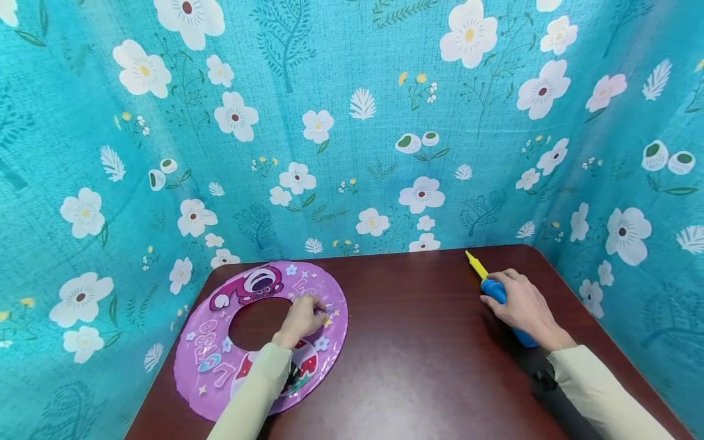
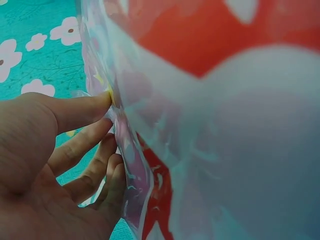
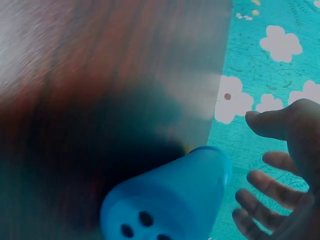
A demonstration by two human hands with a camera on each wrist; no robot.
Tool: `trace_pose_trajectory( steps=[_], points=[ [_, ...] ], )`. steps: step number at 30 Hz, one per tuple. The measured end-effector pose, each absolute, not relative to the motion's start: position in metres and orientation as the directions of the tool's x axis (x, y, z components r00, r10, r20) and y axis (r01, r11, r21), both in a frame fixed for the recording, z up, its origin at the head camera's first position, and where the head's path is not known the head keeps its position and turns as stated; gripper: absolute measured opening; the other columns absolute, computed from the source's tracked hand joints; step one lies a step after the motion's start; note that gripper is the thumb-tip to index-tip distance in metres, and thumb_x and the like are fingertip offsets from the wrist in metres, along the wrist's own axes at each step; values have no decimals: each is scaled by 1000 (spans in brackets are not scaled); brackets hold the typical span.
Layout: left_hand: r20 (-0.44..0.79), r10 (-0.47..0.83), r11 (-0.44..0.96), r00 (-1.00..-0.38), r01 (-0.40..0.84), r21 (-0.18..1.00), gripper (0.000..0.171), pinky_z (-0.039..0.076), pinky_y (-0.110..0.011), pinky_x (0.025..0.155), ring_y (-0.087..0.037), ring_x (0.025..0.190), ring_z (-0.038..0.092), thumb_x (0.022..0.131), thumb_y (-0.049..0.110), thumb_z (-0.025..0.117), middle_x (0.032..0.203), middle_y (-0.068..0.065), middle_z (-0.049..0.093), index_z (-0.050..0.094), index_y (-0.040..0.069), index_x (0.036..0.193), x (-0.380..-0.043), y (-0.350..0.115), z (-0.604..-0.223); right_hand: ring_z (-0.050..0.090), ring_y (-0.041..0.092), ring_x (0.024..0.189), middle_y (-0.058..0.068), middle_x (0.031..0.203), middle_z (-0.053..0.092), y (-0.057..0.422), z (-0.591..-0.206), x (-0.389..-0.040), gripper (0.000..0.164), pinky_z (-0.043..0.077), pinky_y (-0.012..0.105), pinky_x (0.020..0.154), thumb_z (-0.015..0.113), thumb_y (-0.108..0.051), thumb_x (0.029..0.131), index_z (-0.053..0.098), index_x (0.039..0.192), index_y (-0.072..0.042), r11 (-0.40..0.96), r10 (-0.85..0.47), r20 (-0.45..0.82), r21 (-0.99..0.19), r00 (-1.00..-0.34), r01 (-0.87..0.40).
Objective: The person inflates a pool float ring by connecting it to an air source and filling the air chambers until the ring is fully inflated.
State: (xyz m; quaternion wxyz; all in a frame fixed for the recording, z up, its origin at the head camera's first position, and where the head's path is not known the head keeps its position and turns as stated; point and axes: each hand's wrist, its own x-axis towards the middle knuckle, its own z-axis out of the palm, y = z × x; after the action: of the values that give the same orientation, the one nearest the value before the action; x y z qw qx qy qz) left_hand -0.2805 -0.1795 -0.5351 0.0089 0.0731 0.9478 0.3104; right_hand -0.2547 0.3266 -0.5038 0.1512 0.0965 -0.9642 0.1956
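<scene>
A purple inflatable swim ring with a cartoon print lies on the left of the table. My left hand is on its right side. In the left wrist view, the thumb and curled fingers pinch at the ring's glossy film; what lies between the fingertips is partly hidden. A blue hand pump with a yellow nozzle lies at the right, nozzle pointing to the back. Over it is my right hand. The right wrist view shows these fingers loosely bent, apart from the pump's blue body.
The dark brown table has its right edge close beside the pump. A teal flowered cloth hangs behind the table and along both sides.
</scene>
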Motion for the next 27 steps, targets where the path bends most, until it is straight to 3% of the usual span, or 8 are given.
trace_pose_trajectory(
  steps=[7, 12, 27],
  points=[
    [-16, 114, 792, -993, 81, 605, 17, 62, -47, 92, -21, 88, 66, 91, 12, 84, 103, -10, 77, 80, 4, 106, -281, -180, -534, 52, 56, 109, 39, 133, 47, 334, -512, -256, 81, 52, 72, 85, 81, -32, 92, 43, 149, 12, 929, -1, 201, -363, -980, -75],
    [-43, 94, 780, -995, 47, 624, 20, 62, -46, 90, -22, 88, 66, 92, 13, 84, 104, -10, 77, 81, 5, 109, -280, -180, -534, 51, 57, 110, 41, 136, 42, 335, -520, -258, 82, 52, 74, 86, 77, -33, 95, 38, 154, 10, 925, 52, 117, -379, -992, 4],
    [-18, 107, 788, -994, 74, 612, 17, 61, -46, 91, -20, 88, 65, 91, 12, 84, 104, -9, 77, 81, 6, 106, -281, -181, -533, 54, 55, 107, 41, 135, 43, 338, -534, -264, 84, 55, 73, 80, 75, -30, 97, 32, 158, 11, 929, 37, 91, -371, -995, 1]
  ],
)
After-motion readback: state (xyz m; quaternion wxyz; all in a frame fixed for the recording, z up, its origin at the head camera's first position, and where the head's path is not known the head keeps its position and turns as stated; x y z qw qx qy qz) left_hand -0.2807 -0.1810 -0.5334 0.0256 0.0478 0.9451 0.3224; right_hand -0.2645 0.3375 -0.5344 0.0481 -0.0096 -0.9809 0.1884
